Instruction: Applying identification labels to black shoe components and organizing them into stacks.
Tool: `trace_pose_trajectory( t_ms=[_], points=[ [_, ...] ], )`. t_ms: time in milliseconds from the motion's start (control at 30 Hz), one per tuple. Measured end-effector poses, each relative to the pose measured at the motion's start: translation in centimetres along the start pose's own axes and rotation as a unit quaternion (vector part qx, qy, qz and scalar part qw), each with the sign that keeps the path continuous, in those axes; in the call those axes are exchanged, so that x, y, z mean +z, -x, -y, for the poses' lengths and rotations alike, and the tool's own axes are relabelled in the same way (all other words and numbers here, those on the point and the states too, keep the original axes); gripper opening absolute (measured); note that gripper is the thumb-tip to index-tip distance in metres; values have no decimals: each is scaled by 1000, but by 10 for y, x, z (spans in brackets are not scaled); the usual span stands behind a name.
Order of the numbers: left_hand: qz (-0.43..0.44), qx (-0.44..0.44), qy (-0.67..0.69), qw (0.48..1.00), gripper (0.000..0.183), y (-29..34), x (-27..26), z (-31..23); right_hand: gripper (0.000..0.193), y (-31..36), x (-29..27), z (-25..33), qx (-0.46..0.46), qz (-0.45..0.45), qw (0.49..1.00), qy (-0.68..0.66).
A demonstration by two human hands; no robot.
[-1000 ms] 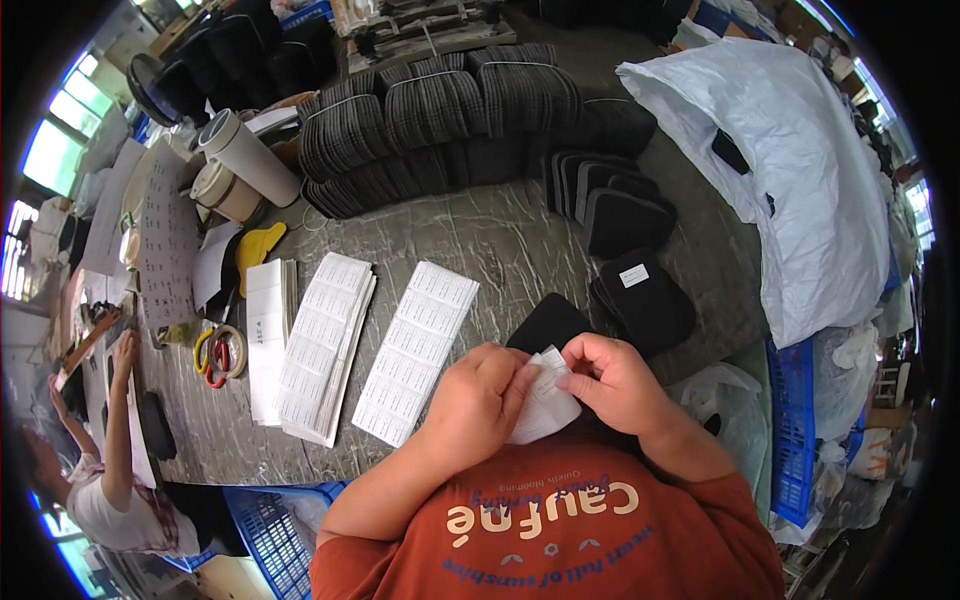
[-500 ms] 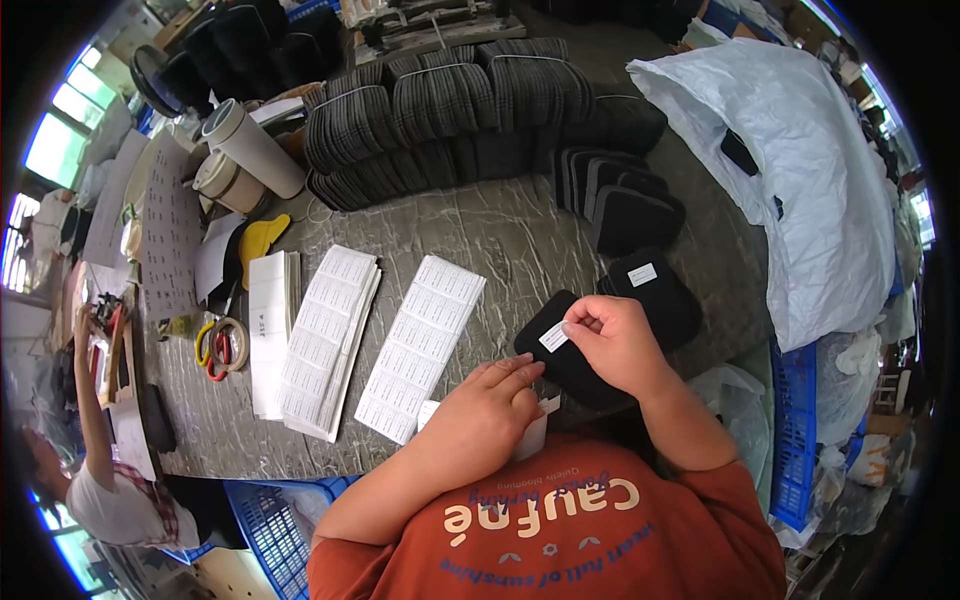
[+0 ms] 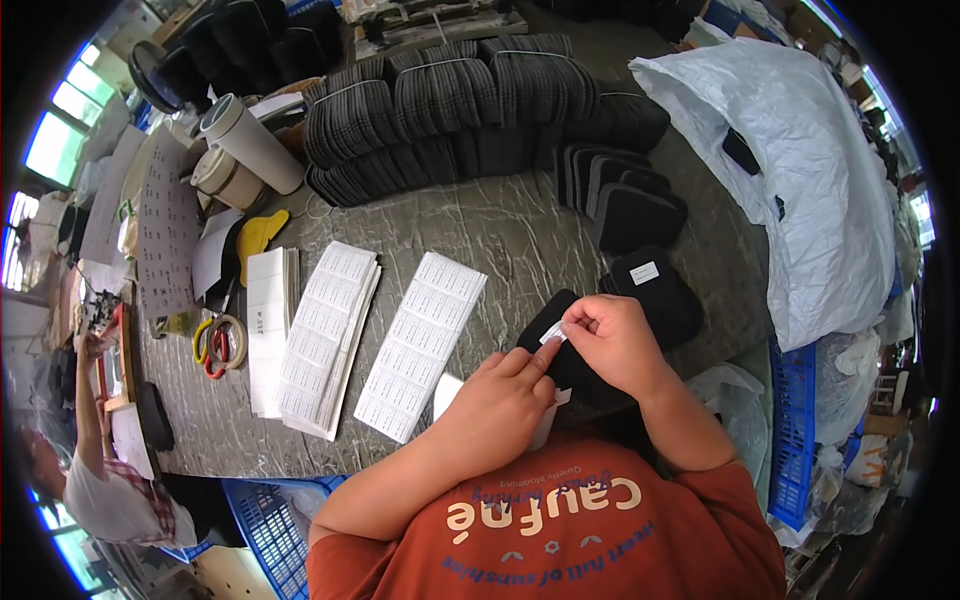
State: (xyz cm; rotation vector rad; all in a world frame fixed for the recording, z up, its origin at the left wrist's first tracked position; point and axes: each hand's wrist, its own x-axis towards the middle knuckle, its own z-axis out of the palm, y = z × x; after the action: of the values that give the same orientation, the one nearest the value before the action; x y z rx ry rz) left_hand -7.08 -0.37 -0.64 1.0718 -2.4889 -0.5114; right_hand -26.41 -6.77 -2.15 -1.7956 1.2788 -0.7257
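Observation:
On the table close to my body lies a rounded black fabric pad [image 3: 545,308]. At its upper part, my right hand [image 3: 618,345] pinches the edge of a small white label [image 3: 552,333]. The fingertips of my left hand [image 3: 497,402] reach the label's lower side. A white label sheet [image 3: 447,391] sticks out from under that hand, which appears closed around it; the thumb is mostly hidden. Just to the right, another black pad [image 3: 668,312] bears a white label [image 3: 645,272]. Left of my hands lies a printed label sheet [image 3: 420,345].
Tied stacks of black pads [image 3: 445,95] line the far side, with loose pads [image 3: 640,215] before them. More label sheets [image 3: 325,340], scissors and tape rolls [image 3: 226,342], and a white tumbler [image 3: 255,148] stand left. A white bag [image 3: 810,170] lies right. Another person [image 3: 120,500] works far left.
My left fingers have moved up and right onto the label's lower side. The label now shows less between both hands. My right hand has barely moved.

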Motion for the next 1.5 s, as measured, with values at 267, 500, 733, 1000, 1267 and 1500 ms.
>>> trace_pose_trajectory(
  t_ms=[267,500,733,1000,1267,1500],
  points=[
    [35,18,-54,998,17,-5,-2,-3,36,1,3,7,60,-49,997,-3],
    [23,4,-58,998,18,-14,2,1,27,1,5,-2,-55,-115,984,121],
    [26,-5,44,999,17,0,-3,9,18,-5,-18,-5,-56,-88,992,77],
    [-55,-70,171,981,13,-1,-7,12,21,-3,-89,-22,-134,-287,902,295],
    [-123,-165,228,952,23,-3,-7,4,9,34,-9,16,98,74,957,-261],
    [-101,-328,119,932,46,11,-14,5,8,19,-11,19,-77,-89,973,-197]
  ],
)
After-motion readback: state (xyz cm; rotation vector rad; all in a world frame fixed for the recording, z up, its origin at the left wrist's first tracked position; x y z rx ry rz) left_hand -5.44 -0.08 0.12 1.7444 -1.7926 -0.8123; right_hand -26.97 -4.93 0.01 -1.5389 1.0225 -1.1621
